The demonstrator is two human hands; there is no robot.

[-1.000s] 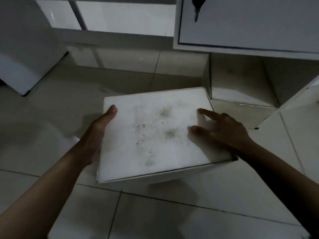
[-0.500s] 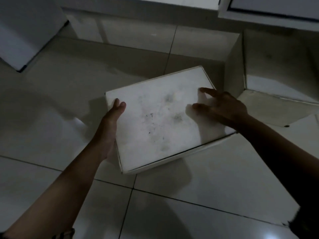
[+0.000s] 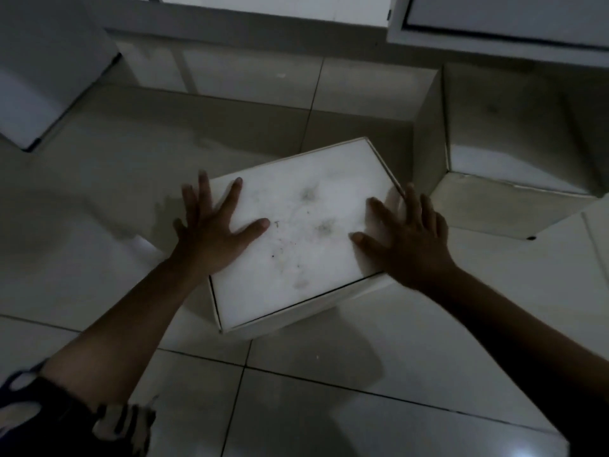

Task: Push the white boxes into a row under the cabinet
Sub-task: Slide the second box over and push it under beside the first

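A dusty white box [image 3: 296, 239] sits on the tiled floor, turned at an angle. My left hand [image 3: 211, 232] lies flat with spread fingers on the lid's left edge. My right hand [image 3: 405, 245] rests with spread fingers on the lid's right side. Neither hand grips the box. A second white box [image 3: 507, 153] stands to the right, partly under the cabinet [image 3: 494, 31] at the top right. Its left wall is close to the near box's far corner.
A third white box [image 3: 43, 77] stands at the upper left. The cabinet's lower edge runs along the top of the view, with a strip of floor [image 3: 250, 87] beneath it between the left and right boxes. Pale floor tiles spread around me.
Both hands have shifted from the box's sides to lying flat with fingers spread on the lid. The box has turned further askew and sits nearer the right-hand box.
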